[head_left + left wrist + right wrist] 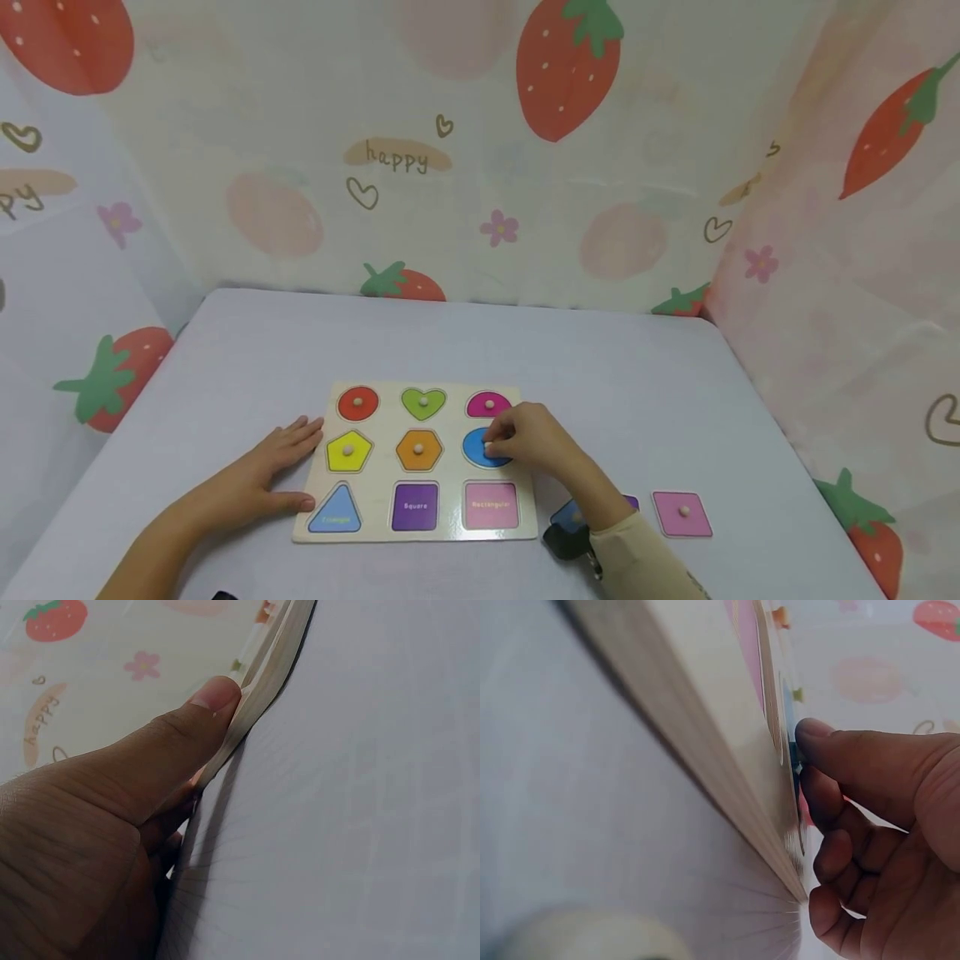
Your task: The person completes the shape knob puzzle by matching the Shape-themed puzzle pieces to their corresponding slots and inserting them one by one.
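A wooden shape puzzle board (378,521) lies flat on the white table. My right hand (536,437) pinches the small knob of a blue oval piece (472,446) at the right of the middle row; in the right wrist view the thumb (855,746) and forefinger meet just over the board, other fingers curled. At the board's left edge rests my left hand (273,467), fingers stretched along it and thumb (184,724) against the side. Knobbed pieces in the board include a red circle (348,403), green heart (423,412), magenta semicircle (480,410), yellow pentagon (348,462) and orange hexagon (418,464).
The bottom row shows printed triangle (337,508), square (415,521) and rectangle (491,518) spaces. Right of the board lies a pink knobbed piece (686,525). A blue piece (567,512) and a purple piece (632,502) are partly hidden under the right forearm. Strawberry-print curtains (510,183) enclose the table.
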### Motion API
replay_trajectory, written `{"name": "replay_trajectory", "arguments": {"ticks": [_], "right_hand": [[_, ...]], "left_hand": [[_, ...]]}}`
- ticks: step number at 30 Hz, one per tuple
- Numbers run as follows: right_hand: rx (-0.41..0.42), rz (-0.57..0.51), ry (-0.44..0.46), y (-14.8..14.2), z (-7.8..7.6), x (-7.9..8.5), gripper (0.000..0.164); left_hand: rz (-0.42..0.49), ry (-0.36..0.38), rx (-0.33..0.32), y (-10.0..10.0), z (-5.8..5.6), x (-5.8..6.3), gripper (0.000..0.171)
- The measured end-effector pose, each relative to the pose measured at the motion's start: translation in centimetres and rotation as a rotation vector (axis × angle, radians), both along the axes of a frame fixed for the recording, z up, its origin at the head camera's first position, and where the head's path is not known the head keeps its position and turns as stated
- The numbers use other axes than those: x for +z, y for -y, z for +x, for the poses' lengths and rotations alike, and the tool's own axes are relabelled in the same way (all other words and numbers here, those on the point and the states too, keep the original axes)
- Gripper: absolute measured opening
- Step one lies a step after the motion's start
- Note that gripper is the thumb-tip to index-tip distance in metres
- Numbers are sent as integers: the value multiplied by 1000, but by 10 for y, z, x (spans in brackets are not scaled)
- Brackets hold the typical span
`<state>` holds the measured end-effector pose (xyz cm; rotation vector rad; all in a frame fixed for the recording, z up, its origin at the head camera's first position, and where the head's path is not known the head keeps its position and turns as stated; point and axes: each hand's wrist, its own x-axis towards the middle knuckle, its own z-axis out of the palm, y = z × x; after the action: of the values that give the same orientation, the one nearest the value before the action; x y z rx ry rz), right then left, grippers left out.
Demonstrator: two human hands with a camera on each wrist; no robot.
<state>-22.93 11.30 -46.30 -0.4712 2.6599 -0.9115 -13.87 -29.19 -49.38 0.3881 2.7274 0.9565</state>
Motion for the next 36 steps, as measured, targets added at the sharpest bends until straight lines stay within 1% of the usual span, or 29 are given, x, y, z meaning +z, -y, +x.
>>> {"name": "replay_trajectory", "arguments": {"ticks": [8, 17, 19, 25, 28, 32, 36], "right_hand": [[-1, 3, 35, 0, -2, -1, 6], [-13, -4, 52, -1, -3, 0, 7], [-7, -7, 54, -1, -2, 0, 8], [12, -11, 50, -1, -4, 2, 10], [24, -14, 29, -1, -5, 5, 16], [35, -16, -30, -4, -6, 11, 28], [19, -48, -101, -11, -2, 20, 30]], "left_hand": [[-1, -13, -3, 0, 1, 2, 102], [-2, -21, 3, -1, 2, 2, 101], [-3, -30, -4, -1, 1, 2, 101], [-17, -16, 5, 0, 0, 3, 101], [-20, -15, 9, 1, 0, 3, 102], [-16, -9, 8, 1, 0, 1, 101], [-14, -3, 7, 0, 1, -2, 101]]}}
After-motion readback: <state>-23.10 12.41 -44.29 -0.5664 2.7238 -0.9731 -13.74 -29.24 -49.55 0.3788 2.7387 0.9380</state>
